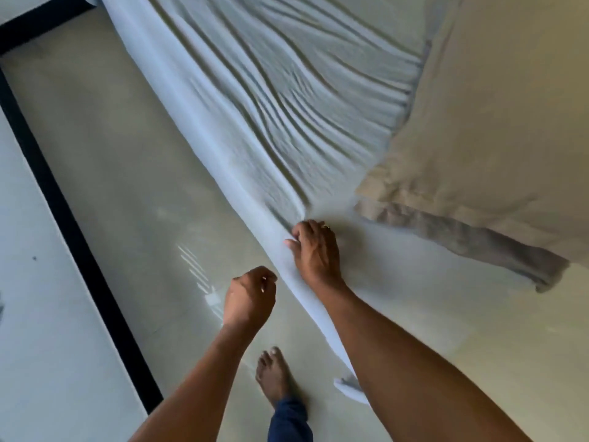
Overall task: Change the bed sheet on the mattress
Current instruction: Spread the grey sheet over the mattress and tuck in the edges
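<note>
A pale blue bed sheet (271, 100) stretches from the upper left down to my hands, its folds fanning out from one gathered point. My right hand (314, 250) grips the sheet at that point, fingers curled over the bunched cloth. The sheet's long edge runs on past my right forearm to a loose end (345, 386) near the floor. My left hand (250, 298) is curled in a loose fist just left of the sheet's edge, with no cloth visibly in it. The beige-covered mattress (497, 122) fills the upper right, its rumpled corner (392, 199) close to my right hand.
Glossy beige floor tiles (127, 186) lie under the sheet and my arms. A black skirting strip (63, 202) runs diagonally along a white wall (38, 314) on the left. My bare foot (272, 374) stands on the floor below my hands.
</note>
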`<action>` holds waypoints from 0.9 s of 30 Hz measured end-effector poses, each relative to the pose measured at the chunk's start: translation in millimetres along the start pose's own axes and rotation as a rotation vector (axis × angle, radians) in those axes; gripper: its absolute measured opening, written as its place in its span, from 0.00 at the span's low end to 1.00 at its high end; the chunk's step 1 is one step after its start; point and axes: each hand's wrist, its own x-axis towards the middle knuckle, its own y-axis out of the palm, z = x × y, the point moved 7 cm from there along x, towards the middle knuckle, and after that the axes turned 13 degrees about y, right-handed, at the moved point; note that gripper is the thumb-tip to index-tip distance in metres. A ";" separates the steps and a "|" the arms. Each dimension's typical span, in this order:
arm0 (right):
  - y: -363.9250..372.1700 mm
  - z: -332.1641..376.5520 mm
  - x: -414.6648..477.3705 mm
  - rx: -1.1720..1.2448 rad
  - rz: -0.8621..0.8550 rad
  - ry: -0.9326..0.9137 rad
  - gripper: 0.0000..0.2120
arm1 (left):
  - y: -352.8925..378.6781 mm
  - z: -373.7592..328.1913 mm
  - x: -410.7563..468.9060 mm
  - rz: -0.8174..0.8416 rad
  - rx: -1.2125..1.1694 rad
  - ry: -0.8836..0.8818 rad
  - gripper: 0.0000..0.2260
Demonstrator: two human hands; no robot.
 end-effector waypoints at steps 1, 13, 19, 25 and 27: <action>-0.5 4.9 -4.8 0.006 -0.043 0.003 0.08 | -10.0 14.2 1.1 0.031 -0.010 -0.005 0.08; 2.8 79.5 78.0 -0.065 0.043 -0.041 0.16 | -98.2 66.9 99.5 0.176 0.137 -0.018 0.09; 60.7 120.0 99.3 -0.158 0.125 -0.163 0.11 | -132.7 84.8 183.8 0.143 0.081 -0.097 0.10; 38.6 158.3 138.2 -0.151 0.297 -0.385 0.06 | -169.9 90.6 279.1 0.188 0.053 -0.194 0.09; 28.2 166.4 171.9 -0.106 0.252 -0.326 0.05 | -182.3 84.3 313.4 0.180 0.042 -0.195 0.10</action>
